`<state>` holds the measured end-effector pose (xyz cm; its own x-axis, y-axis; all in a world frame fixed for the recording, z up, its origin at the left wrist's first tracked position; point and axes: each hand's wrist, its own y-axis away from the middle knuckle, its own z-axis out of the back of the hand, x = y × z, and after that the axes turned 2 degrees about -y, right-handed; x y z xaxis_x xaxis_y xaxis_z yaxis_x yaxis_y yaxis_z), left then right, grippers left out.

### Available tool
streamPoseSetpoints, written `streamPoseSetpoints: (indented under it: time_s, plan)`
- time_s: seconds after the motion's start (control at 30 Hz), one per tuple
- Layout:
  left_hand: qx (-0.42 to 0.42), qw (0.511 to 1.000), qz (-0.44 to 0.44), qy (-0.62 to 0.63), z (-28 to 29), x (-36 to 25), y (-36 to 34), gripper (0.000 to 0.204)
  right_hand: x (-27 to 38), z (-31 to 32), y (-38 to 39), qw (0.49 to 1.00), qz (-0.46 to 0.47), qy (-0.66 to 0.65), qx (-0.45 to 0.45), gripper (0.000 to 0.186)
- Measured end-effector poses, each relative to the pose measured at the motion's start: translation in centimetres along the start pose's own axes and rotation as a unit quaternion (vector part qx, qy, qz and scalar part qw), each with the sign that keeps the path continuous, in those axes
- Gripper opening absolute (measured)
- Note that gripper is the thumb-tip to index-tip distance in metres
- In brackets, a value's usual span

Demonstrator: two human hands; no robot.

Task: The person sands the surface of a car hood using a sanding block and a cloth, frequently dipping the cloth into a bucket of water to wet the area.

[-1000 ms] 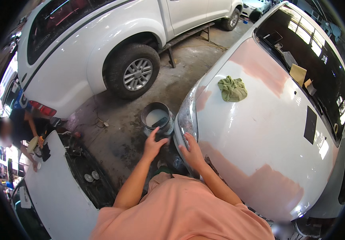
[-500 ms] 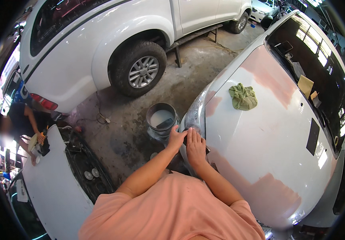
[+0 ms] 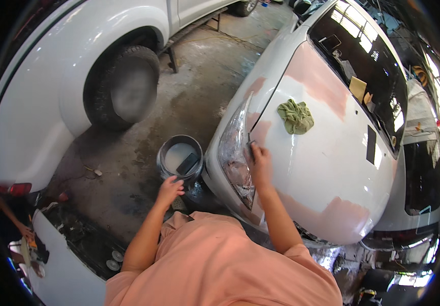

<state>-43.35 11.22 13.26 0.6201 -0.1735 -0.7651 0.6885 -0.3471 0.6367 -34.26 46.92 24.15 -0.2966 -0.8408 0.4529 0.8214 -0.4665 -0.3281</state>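
Observation:
My right hand (image 3: 261, 167) is closed on a small dark flat piece (image 3: 252, 147), its kind unclear, at the hood's edge above the headlight (image 3: 237, 153). The white hood (image 3: 311, 168) carries several matt pinkish patches. My left hand (image 3: 169, 190) holds nothing, its fingers loosely apart, just on the near side of a dark bucket (image 3: 163, 162). Cloudy whitish water (image 3: 175, 153) stands in the bucket, with a dark rectangular block (image 3: 187, 163) in it. A crumpled green cloth (image 3: 296, 117) lies on the hood beyond my right hand.
A white pickup (image 3: 72, 97) with a large rear wheel (image 3: 123, 86) stands at the left. At the lower left, another person's hand (image 3: 26, 232) is beside a white panel (image 3: 67, 265). Wet concrete floor (image 3: 189, 81) runs between the vehicles. Papers (image 3: 357, 89) lie by the windscreen.
My hands were together at the car's front corner. Now they are apart: the right has moved up to the hood edge, the left toward the bucket. The whole view has shifted.

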Motion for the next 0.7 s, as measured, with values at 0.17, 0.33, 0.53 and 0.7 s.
streamPoseSetpoints:
  time_s: [0.17,0.33,0.53,0.7]
  plan:
    - [-0.089,0.992,0.066,-0.054,10.3,6.4,-1.3,0.069,-4.1,0.2,-5.6,0.971,0.003,0.223,-0.088,0.049]
    - [-0.149,0.976,0.121,-0.104,17.4,13.1,-2.7,0.069,-4.6,-1.2,-7.9,0.95,0.006,0.297,-0.098,0.045]
    - [-0.2,0.957,0.196,-0.08,22.7,22.0,-0.8,0.068,-2.7,-1.4,-2.2,0.959,0.043,0.28,-0.013,0.05]
    - [-0.181,0.947,0.248,-0.091,22.3,24.3,0.5,0.064,-4.6,-0.8,-9.1,0.963,0.051,0.251,-0.084,0.048]
